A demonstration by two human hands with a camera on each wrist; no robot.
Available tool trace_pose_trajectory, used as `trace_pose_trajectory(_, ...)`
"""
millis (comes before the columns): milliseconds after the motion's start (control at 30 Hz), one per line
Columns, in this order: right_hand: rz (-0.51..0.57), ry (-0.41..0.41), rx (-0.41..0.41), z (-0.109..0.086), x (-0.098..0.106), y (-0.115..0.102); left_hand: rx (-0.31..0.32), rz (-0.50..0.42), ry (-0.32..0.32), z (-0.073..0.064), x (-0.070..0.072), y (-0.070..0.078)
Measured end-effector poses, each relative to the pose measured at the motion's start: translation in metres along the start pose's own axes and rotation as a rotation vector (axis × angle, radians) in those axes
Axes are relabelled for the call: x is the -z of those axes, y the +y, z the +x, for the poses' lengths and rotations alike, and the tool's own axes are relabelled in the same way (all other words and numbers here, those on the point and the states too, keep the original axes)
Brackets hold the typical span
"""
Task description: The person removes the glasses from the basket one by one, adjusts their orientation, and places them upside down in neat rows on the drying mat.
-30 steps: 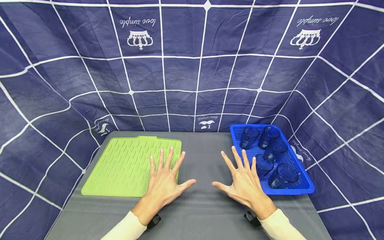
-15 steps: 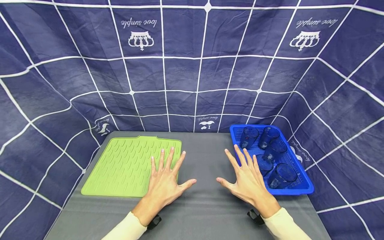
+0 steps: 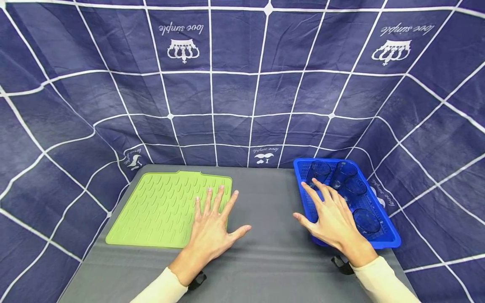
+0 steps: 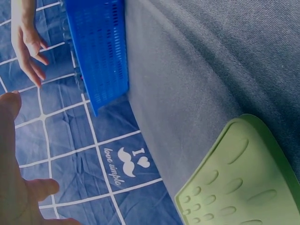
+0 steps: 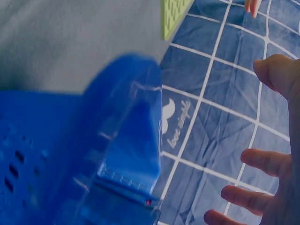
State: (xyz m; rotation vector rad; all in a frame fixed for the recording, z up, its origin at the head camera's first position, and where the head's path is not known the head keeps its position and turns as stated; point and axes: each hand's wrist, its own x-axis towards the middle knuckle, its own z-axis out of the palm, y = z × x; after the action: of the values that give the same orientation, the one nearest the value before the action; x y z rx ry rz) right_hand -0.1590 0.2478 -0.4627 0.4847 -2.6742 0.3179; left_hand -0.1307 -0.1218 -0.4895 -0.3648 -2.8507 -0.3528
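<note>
My right hand point(image 3: 335, 221) hovers over the near left part of a blue plastic basket point(image 3: 392, 237), fingers spread and holding nothing. Several clear blue drinking glasses stand in the basket, among them a near right glass point(image 3: 366, 221) and a far left glass point(image 3: 319, 169); the hand hides another. My left hand point(image 3: 210, 229) is held with fingers spread above the right edge of a flat green ridged mat point(image 3: 159, 210), holding nothing. In the right wrist view the basket wall point(image 5: 47, 122) is close and blurred, with my right fingers point(image 5: 265, 161) off to its right.
The mat lies at the left of a grey-covered table point(image 3: 265, 202) and the basket at the right. A navy cloth point(image 3: 235, 92) with white grid lines hangs behind and along both sides.
My right hand has moved to the right, from beside the basket to over its near left part, and now covers one glass. The left hand stays nearly where it was.
</note>
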Motion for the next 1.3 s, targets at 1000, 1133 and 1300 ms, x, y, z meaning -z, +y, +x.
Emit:
trace_pose_trajectory(1000, -0.066, -0.143, -0.140, -0.009, 0.013, 0.055, -0.093, -0.126, 0.094, 0.006, 0.002, 0.024)
trace_pose_trajectory(1133, -0.056, -0.178, -0.135, -0.009, 0.013, 0.058, -0.103, -0.153, 0.092, 0.005, 0.000, 0.026)
trace_pose_trajectory(1300, -0.008, -0.195, -0.139, -0.007, 0.016, 0.059, -0.116, -0.170, 0.106, 0.004, -0.001, 0.029)
